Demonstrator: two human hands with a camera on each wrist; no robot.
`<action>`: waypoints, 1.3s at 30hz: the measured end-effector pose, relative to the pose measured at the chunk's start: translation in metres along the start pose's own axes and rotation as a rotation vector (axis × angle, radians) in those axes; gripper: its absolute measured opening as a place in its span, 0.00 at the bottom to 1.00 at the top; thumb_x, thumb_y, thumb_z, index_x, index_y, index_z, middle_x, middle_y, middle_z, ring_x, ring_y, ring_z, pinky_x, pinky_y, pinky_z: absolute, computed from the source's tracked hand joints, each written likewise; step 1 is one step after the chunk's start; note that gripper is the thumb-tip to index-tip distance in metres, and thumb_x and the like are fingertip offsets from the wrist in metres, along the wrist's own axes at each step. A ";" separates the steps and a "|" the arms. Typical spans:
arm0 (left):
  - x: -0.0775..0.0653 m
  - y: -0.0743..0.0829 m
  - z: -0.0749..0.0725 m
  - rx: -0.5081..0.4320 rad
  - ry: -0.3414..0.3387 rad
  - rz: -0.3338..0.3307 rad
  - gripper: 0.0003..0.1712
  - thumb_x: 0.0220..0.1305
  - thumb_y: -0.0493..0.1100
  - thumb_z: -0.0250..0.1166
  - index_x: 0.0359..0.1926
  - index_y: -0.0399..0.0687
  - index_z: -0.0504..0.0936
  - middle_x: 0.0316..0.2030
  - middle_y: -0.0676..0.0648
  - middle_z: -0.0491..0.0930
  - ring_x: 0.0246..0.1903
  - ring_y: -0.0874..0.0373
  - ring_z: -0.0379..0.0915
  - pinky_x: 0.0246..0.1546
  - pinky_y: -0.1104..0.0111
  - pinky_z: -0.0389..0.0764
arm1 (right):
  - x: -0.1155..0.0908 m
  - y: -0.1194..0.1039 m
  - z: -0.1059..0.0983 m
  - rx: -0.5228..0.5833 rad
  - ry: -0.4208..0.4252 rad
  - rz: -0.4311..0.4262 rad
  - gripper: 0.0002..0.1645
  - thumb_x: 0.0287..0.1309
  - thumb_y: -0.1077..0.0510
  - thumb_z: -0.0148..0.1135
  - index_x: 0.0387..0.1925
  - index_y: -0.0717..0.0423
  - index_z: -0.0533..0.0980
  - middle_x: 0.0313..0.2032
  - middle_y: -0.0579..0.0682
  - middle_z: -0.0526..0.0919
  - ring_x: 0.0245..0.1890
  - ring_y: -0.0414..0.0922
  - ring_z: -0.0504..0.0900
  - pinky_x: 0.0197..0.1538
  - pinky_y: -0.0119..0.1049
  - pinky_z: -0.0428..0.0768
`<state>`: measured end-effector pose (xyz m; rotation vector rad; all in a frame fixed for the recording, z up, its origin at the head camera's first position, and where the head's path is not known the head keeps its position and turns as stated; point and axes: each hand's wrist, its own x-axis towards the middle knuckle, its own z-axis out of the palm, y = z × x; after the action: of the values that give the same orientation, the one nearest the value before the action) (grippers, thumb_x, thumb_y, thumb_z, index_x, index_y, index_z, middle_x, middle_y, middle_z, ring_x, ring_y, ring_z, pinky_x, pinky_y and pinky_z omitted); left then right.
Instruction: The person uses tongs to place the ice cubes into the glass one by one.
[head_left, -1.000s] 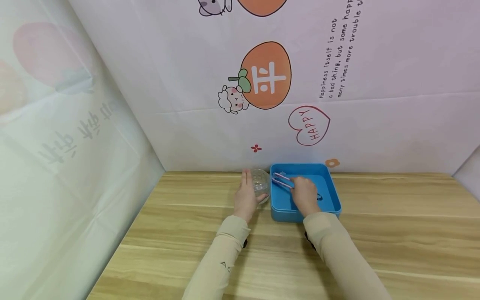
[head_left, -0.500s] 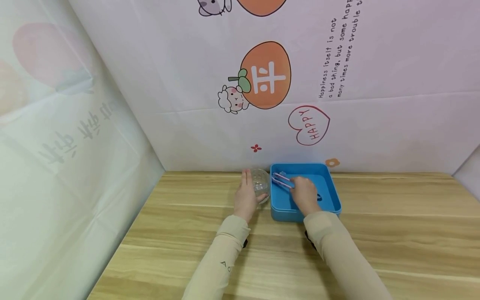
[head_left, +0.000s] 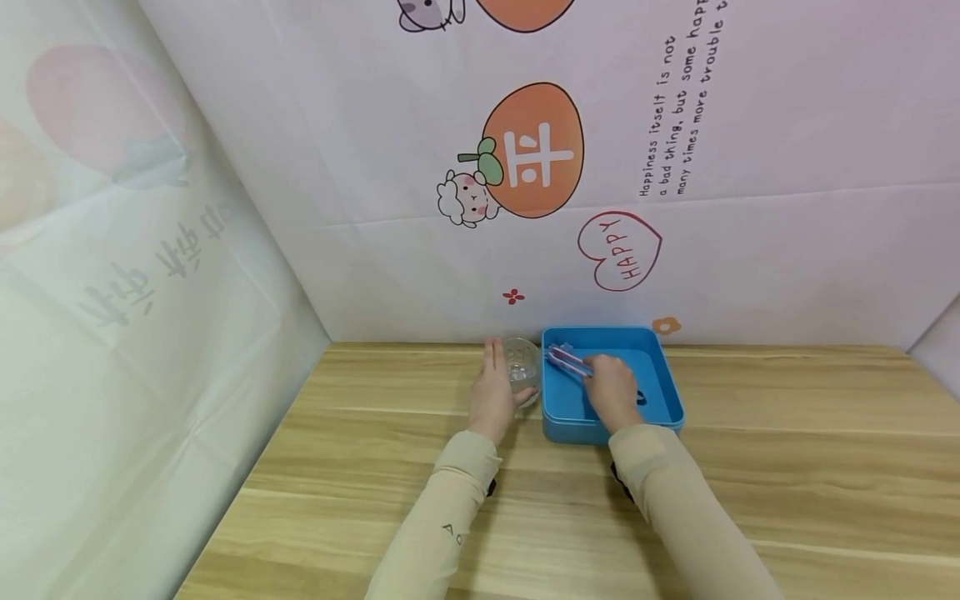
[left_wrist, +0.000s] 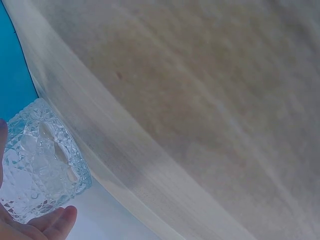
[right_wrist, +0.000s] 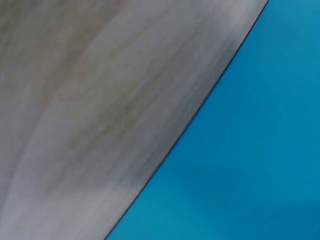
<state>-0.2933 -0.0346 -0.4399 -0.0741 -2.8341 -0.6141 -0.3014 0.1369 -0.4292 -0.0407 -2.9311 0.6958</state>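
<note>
In the head view, my left hand [head_left: 492,400] holds the side of a clear cut-glass bowl [head_left: 522,367], fingers along its left and thumb at its near side. The left wrist view shows the glass bowl's [left_wrist: 45,160] faceted wall between thumb and fingers. My right hand [head_left: 611,390] reaches into a blue box [head_left: 667,379] and grips pink-and-clear tweezers [head_left: 570,362]. Their arms lie close together, tips toward the box's left wall. A small clear piece [head_left: 567,347] shows by the tips; whether they pinch it is too small to tell. The right wrist view shows no hand.
The bowl stands left of the box, close to its wall. A small dark loop [head_left: 641,398] lies inside the box, right of my right hand. Both containers stand on a wooden table [head_left: 390,433], near a printed white backdrop [head_left: 405,275].
The tweezers' arms have drawn closer together, where they were spread apart before. My left hand and the bowl stay in place.
</note>
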 end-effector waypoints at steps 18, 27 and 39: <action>-0.001 0.000 -0.001 -0.016 0.005 0.005 0.57 0.52 0.57 0.71 0.73 0.40 0.51 0.73 0.40 0.53 0.47 0.48 0.80 0.41 0.63 0.83 | -0.001 0.004 0.000 0.012 0.079 -0.024 0.19 0.60 0.64 0.61 0.53 0.65 0.78 0.48 0.66 0.82 0.44 0.60 0.82 0.42 0.51 0.83; -0.001 -0.001 0.000 -0.006 0.010 0.012 0.57 0.51 0.57 0.71 0.73 0.39 0.52 0.73 0.39 0.54 0.50 0.48 0.79 0.42 0.62 0.83 | 0.002 0.005 0.001 0.000 0.099 -0.016 0.19 0.60 0.64 0.60 0.53 0.66 0.77 0.48 0.67 0.82 0.43 0.60 0.82 0.41 0.51 0.83; -0.001 0.000 -0.001 0.017 0.005 0.006 0.58 0.51 0.59 0.71 0.73 0.40 0.51 0.73 0.39 0.54 0.43 0.50 0.81 0.31 0.66 0.81 | 0.003 0.000 0.003 -0.014 0.145 -0.072 0.19 0.57 0.65 0.63 0.51 0.67 0.79 0.44 0.66 0.83 0.43 0.60 0.82 0.43 0.52 0.82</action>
<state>-0.2919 -0.0353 -0.4395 -0.0787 -2.8331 -0.5882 -0.3049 0.1356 -0.4313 0.0127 -2.7844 0.6343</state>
